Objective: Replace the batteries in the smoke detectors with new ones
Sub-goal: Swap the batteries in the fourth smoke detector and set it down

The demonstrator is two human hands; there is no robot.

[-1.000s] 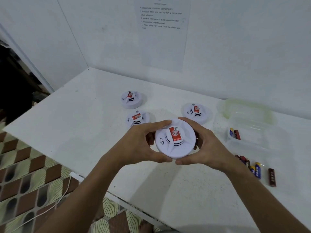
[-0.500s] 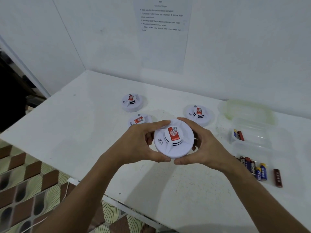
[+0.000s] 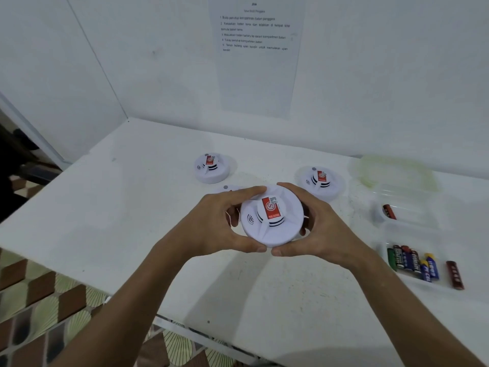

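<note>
**Item: smoke detector, held, unopened**

Smoke detector (image 3: pixel 272 220): above table (image 3: pixel 132 207), face up, rim gripped by curled left hand (image 3: pixel 219 223) and right hand (image 3: pixel 315 226). Step: opening housing, probably by twisting. Next: counter-rotate halves, expose compartment. Spare AA batteries (image 3: pixel 412 260) lie right; three other detectors behind, one mostly hidden.

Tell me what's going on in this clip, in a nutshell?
A person holds a white smoke detector above the table, left hand and right hand both curled round its rim, red label facing up. It looks closed. Two more detectors sit on the table behind it, with a third mostly hidden behind the left hand. To the right, a loose battery lies on the table beside a clear tray of batteries, and a clear container further back holds another.
</note>
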